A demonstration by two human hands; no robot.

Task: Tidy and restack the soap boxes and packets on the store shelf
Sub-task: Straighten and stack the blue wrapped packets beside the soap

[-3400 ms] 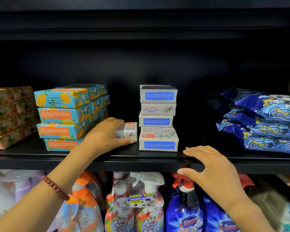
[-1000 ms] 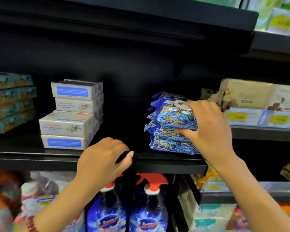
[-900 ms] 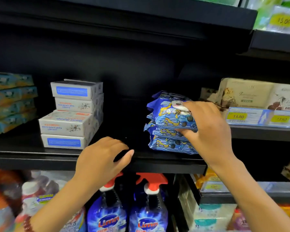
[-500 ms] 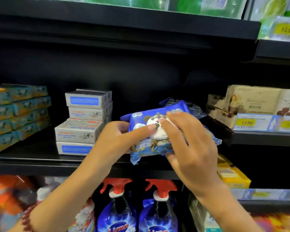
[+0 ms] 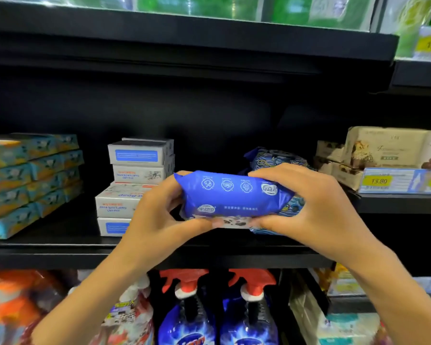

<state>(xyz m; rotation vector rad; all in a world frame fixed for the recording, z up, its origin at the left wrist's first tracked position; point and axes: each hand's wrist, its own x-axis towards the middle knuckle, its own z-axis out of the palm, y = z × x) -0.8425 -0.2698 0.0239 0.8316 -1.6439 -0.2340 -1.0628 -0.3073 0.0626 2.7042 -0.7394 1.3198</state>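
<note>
A blue soap packet (image 5: 230, 195) is held in front of the black shelf (image 5: 60, 247), its plain blue back with white icons facing me. My left hand (image 5: 154, 220) grips its left end and my right hand (image 5: 306, 207) grips its right end, thumbs underneath. Behind it, more blue patterned packets (image 5: 274, 158) lie stacked on the shelf, partly hidden by the hands. To the left stands a stack of white soap boxes (image 5: 137, 170) with blue labels, and further left a stack of teal and orange soap boxes (image 5: 30, 178).
Beige boxes (image 5: 386, 150) with yellow price tags (image 5: 378, 181) sit on a shelf at the right. Below are spray bottles with red triggers (image 5: 184, 282) and other bottles. Green packs line the shelf above (image 5: 197, 6).
My right hand lifted a blue packet off the stack and my left hand came up from the shelf edge to grip it. The packet has turned, its back now facing me.
</note>
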